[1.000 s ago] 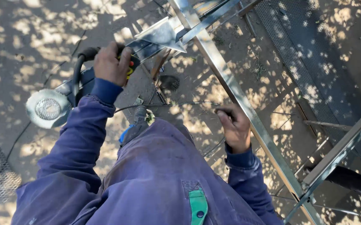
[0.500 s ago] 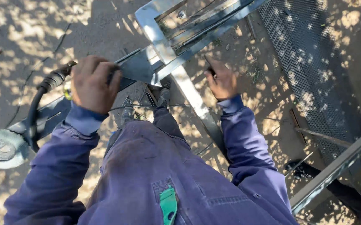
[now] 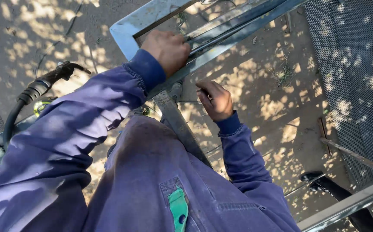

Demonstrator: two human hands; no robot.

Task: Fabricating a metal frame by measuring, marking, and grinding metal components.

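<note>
Now your left hand [image 3: 168, 50] has left the grinder [image 3: 6, 133], gripping the steel frame [image 3: 221, 38]; right hand [image 3: 215, 99] half-curled, empty.

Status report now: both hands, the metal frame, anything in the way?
Left hand gripping the metal frame near its corner. Right hand below the frame, apparently empty. Angle grinder on the ground at left.

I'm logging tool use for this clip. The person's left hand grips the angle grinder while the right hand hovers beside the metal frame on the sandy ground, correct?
Not quite. The left hand grips the metal frame, not the angle grinder, which lies untouched on the ground at the left. The right hand is beside the frame, as the head view shows.
</note>
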